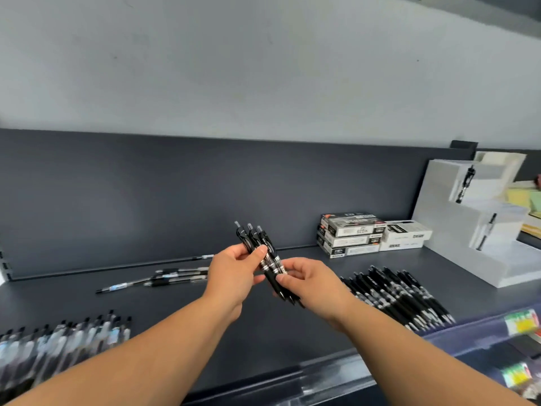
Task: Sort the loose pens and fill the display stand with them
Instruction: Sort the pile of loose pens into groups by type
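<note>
While squared up above the dark grey metal shelf (205, 332), held as one bunch: three black retractable pens with silver bands (270, 263), clicker ends up and away, tips down toward the body. Pinched high on the barrels by thumb and curled fingers of the left hand (231, 276); pinched lower, near the tips, by thumb and forefinger of the right hand (313, 285). Both closed round the bunch, nothing else in either.

Judged as mid-sort: evening up a matched handful before loading. Next, probably, a carry rightward to the white stepped display stand (439, 218) at the shelf's right end, well apart from the hands, then a lowering tip-first into one tier, with the bunch aligned and clear of the tier's front wall.

Inside the stand, only two pens to be made out: one black pen (466, 184) leaning in a higher tier, one slimmer pen (487, 231) in the tier below it, barrel colour hard to tell at this blur.

Between hands and stand, laid side by side on the shelf, a long row of black pens (401, 297). At near left, a blurred row of clear-barrelled pens (64, 341). Behind the left hand, a few loose clear pens (175, 278). Against the back panel, stacked printed pen cartons (351, 234), closed, contents unseen, just beside a white carton (405, 234).
</note>
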The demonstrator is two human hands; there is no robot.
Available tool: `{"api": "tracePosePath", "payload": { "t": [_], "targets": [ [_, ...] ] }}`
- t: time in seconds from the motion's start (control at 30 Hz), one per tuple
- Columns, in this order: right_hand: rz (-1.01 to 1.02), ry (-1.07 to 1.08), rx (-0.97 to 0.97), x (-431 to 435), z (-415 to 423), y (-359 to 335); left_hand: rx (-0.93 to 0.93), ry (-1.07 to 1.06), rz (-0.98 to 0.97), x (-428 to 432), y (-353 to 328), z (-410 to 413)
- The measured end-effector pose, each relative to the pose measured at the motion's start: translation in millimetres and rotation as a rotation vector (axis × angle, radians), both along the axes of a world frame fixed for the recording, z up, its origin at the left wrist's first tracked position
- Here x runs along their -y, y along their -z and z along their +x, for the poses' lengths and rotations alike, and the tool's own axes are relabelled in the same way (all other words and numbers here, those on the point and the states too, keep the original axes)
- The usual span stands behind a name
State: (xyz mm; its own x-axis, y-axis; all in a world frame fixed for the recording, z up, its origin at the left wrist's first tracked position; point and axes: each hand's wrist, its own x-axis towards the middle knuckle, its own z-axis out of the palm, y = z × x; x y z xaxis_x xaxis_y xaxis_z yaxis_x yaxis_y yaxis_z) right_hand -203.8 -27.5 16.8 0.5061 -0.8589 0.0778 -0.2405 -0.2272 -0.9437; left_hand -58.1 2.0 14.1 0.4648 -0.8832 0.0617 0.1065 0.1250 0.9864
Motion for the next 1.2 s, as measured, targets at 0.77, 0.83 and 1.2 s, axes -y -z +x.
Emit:
{"api": "tracePosePath", "payload": {
  "t": [0.77, 0.83, 1.2],
  "targets": [
    [-0.191, 0.233, -0.589, 110.7, -240.6, 22.2, 0.862, 0.02, 0.456, 87.4, 31.1, -211.4],
    [-0.224, 0.217, -0.581, 110.1, -242.1, 26.1, 0.96, 0.022, 0.436, 81.4, 39.1, -216.4],
    [-0.44, 0.256, -0.509, 101.5, -238.7, 39.3, 1.173, 0.149, 0.376, 64.4, 57.6, -225.9]
  ]
}}
